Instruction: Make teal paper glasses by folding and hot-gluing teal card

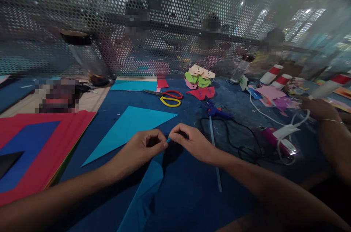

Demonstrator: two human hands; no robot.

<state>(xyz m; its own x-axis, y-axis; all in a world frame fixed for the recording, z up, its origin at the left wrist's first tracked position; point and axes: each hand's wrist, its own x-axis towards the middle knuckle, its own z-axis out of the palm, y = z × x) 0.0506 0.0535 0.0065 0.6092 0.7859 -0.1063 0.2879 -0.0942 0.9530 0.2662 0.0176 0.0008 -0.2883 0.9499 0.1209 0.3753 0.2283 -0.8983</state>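
Observation:
Between my hands is a long piece of blue paper (144,191), its narrow end rolled or folded tight and its wide end hanging toward me. My left hand (148,144) pinches it near the tip between thumb and fingers. The very tip is in the closed fingertips of my right hand (189,138). Just beyond my left hand a flat blue paper triangle (128,129) lies on the dark blue table (186,195). Scissors (167,97) with one red and one yellow handle loop lie farther back.
A blue glue gun (219,111) with a long glue stick (215,151) lies right of centre. Red and blue sheets (74,126) are stacked at left. Folded paper pieces (199,78) and a glass bottle (241,69) stand behind. Another person's hand (315,109) is at right near a purple tool (278,140).

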